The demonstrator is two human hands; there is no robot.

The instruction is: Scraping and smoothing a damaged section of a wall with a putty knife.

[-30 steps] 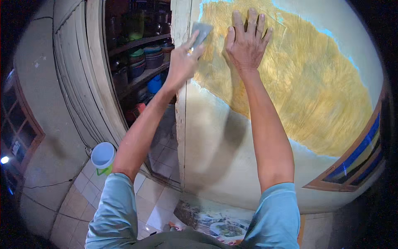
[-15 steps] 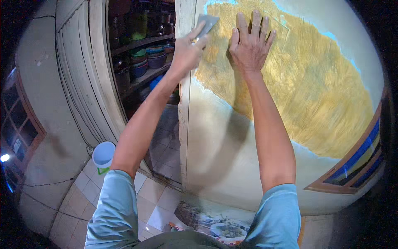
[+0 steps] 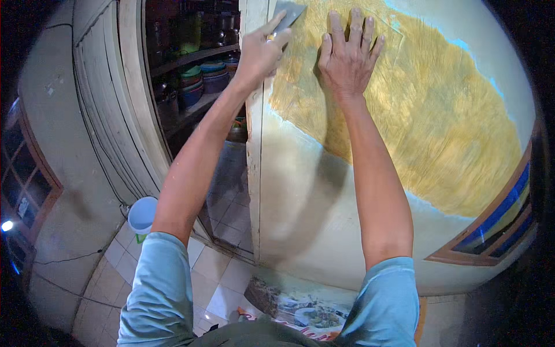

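My left hand (image 3: 260, 58) is closed round a putty knife, also called a scraper (image 3: 289, 15), with its flat grey blade against the upper left edge of a yellow-brown patch (image 3: 451, 133) on the wall. The forefinger is stretched along the blade. My right hand (image 3: 348, 61) lies flat on the same patch, fingers spread, holding nothing. Wrinkled, streaky texture covers the patch, and light blue shows in ragged strips along its border. The scraper's handle is hidden inside my left hand.
Left of the wall is a worn door frame (image 3: 254, 173), opening onto shelves with stacked basins (image 3: 214, 78). A white bucket (image 3: 143, 215) stands on the tiled floor (image 3: 217, 269) at the left. A wood-framed window (image 3: 491, 234) is low at the right. A printed sheet (image 3: 312, 306) lies below the wall.
My left hand has moved slightly upward with the scraper, along the patch's left edge. My right hand stays pressed on the patch in nearly the same place.
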